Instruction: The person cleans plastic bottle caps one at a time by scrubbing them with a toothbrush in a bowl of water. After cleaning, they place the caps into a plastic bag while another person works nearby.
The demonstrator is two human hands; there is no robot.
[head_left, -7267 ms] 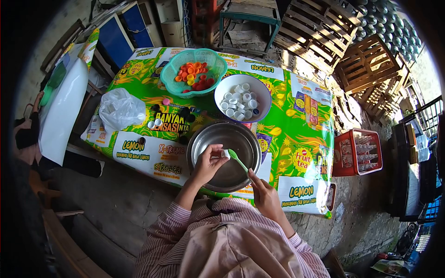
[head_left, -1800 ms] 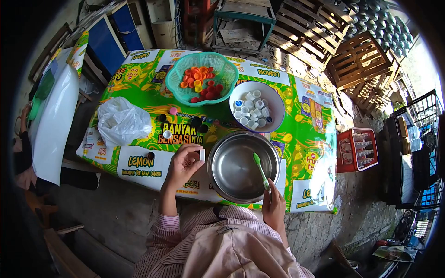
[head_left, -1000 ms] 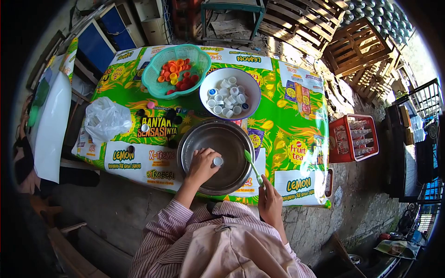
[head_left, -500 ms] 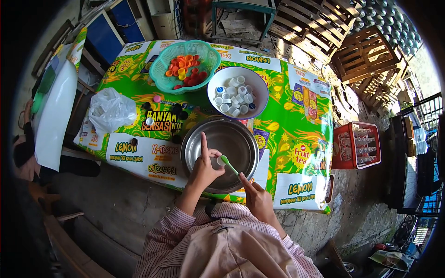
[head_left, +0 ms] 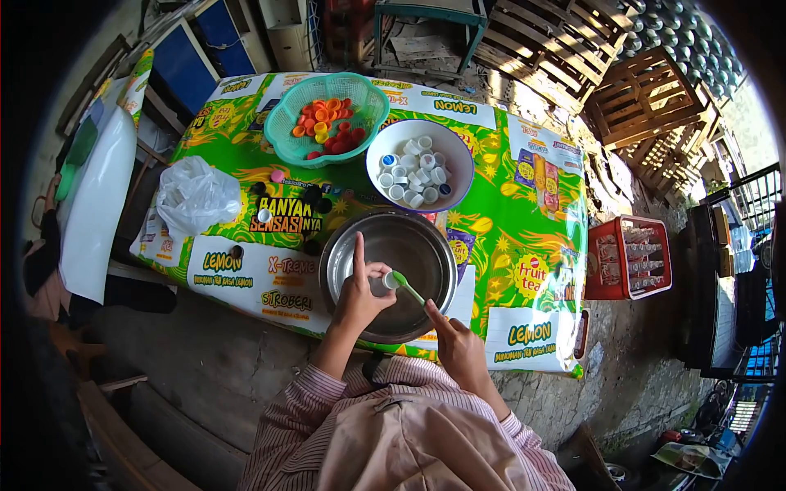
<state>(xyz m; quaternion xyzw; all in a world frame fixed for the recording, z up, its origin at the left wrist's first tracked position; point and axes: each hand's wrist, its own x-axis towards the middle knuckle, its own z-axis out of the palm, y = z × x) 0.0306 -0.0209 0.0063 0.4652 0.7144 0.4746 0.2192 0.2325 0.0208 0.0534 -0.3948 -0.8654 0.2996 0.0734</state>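
Over a steel basin [head_left: 419,244], my left hand [head_left: 356,301] pinches a white bottle cap [head_left: 389,281], its index finger pointing away from me. My right hand [head_left: 461,352] grips the handle of a green toothbrush [head_left: 413,293]. The brush head meets the cap's open side; the bristles are too small to make out. Just beyond the basin stands a white bowl [head_left: 464,168] holding several white caps [head_left: 422,173], a few with blue. A mint-green basket [head_left: 282,141] to its left contains red, orange and yellow caps [head_left: 326,110].
A crumpled clear plastic bag [head_left: 198,195] lies on the left of the table covering [head_left: 499,237]. Several black caps [head_left: 311,194], a pink cap [head_left: 277,176] and a white cap [head_left: 264,214] are scattered nearby. A red bottle crate [head_left: 629,258] stands right. Another person's arm [head_left: 51,221] shows far left.
The toothbrush and my right hand have shifted slightly. My left hand keeps its pinch on the cap in nearly the same place.
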